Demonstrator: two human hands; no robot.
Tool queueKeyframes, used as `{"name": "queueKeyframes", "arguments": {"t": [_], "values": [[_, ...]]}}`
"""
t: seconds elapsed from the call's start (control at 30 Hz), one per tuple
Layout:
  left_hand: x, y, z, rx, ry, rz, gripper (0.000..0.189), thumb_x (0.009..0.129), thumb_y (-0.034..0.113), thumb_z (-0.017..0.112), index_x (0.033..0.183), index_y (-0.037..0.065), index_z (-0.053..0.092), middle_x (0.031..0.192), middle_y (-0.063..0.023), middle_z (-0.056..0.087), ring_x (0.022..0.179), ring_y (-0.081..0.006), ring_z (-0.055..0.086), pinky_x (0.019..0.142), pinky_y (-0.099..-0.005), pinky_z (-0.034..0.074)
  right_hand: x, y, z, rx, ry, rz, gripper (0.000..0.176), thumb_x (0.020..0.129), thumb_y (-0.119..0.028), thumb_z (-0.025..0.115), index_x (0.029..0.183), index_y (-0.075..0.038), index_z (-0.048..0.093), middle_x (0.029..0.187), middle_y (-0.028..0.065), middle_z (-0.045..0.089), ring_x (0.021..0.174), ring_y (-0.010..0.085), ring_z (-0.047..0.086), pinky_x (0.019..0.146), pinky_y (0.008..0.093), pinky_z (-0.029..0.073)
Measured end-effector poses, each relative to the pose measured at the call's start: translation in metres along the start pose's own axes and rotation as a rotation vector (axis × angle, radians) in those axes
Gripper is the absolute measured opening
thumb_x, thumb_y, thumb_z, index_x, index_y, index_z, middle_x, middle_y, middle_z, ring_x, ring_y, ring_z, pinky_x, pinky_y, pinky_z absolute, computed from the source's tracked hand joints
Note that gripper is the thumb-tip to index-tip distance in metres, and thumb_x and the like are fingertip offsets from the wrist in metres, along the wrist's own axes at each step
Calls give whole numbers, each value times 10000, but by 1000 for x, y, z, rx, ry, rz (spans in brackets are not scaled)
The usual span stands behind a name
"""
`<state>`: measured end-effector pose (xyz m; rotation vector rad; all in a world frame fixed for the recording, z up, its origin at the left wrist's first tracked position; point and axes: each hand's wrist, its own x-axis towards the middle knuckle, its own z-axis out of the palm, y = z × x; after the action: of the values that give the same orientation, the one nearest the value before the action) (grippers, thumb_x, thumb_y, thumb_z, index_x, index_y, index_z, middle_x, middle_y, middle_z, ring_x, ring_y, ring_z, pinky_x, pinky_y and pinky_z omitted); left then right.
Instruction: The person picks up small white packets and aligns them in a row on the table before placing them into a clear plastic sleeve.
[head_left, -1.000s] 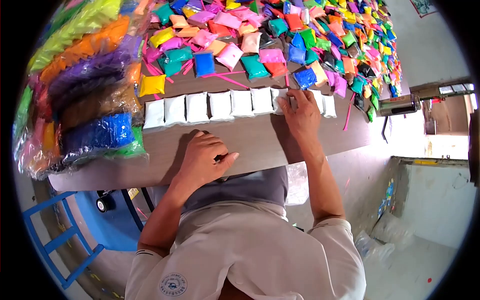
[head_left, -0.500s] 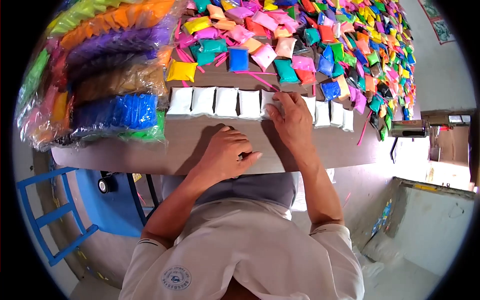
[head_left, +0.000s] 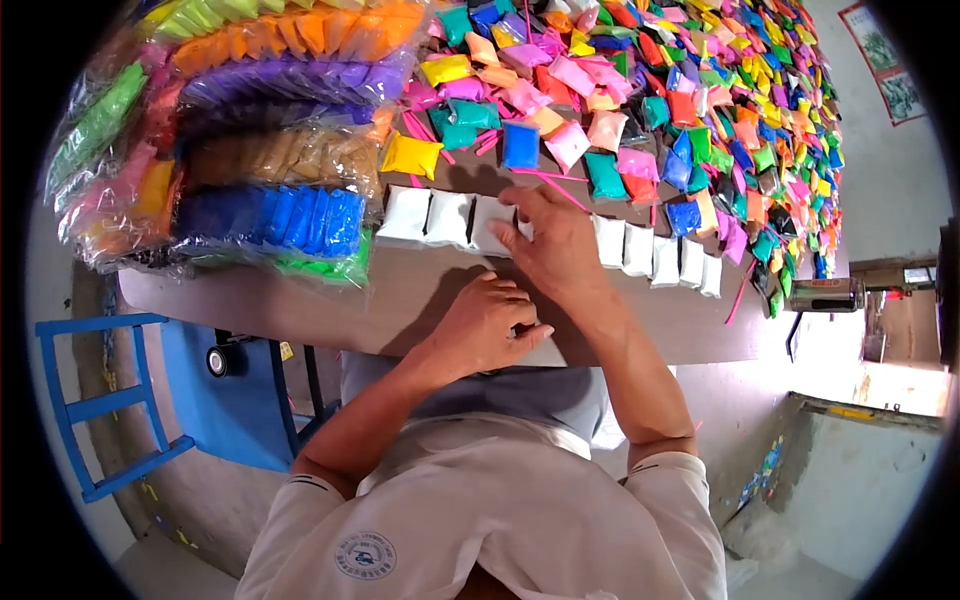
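Note:
A row of small white packets (head_left: 448, 218) lies side by side along the brown table. My right hand (head_left: 553, 240) is over the middle of this row, thumb and fingers apart, its fingertips at one white packet (head_left: 491, 226); the hand hides part of the row. Nearer the table's front edge, my left hand (head_left: 490, 325) hovers or rests with its fingers curled and its thumb held away, nothing visible in it. A yellow packet (head_left: 411, 156) and a blue packet (head_left: 521, 146) lie just beyond the row.
Clear bags of sorted packets, among them blue ones (head_left: 290, 220), are stacked at the left. A large heap of mixed coloured packets (head_left: 700, 110) covers the back and right. Pink strips (head_left: 739, 292) lie among them. A blue metal frame (head_left: 105, 403) stands at the lower left.
The view has shifted, so the table items appear further right. My right hand has moved left along the white row, from a middle packet to one nearer the bags. My left hand keeps its curled pose.

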<state>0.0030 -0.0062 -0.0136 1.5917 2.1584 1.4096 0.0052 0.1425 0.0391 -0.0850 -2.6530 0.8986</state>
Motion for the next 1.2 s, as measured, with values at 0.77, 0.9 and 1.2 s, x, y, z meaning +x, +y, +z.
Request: {"name": "queueKeyframes", "arguments": {"t": [0.77, 0.9, 1.2], "values": [[2, 12, -12, -77, -138, -194, 260, 770, 187, 762, 980, 41, 717, 887, -130, 695, 868, -323, 648, 830, -430, 493, 30, -29, 61, -70, -63, -254, 255, 753, -200, 743, 929, -44, 644, 904, 151, 613, 879, 334, 649, 749, 435, 548], [2, 6, -9, -64, -102, -122, 259, 788, 208, 764, 984, 45, 721, 932, -132, 699, 911, -325, 645, 840, -434, 489, 35, -23, 71, -55, -66, -271, 199, 728, -175, 723, 832, -24, 643, 910, 175, 597, 896, 348, 641, 752, 437, 549], [0, 4, -2, -60, -43, -70, 164, 796, 205, 758, 821, 52, 705, 813, -114, 691, 808, -310, 658, 798, -425, 479, 34, -7, 54, 165, -44, -197, 189, 814, -217, 682, 886, -45, 649, 919, 170, 630, 925, 362, 632, 788, 463, 526]]}}
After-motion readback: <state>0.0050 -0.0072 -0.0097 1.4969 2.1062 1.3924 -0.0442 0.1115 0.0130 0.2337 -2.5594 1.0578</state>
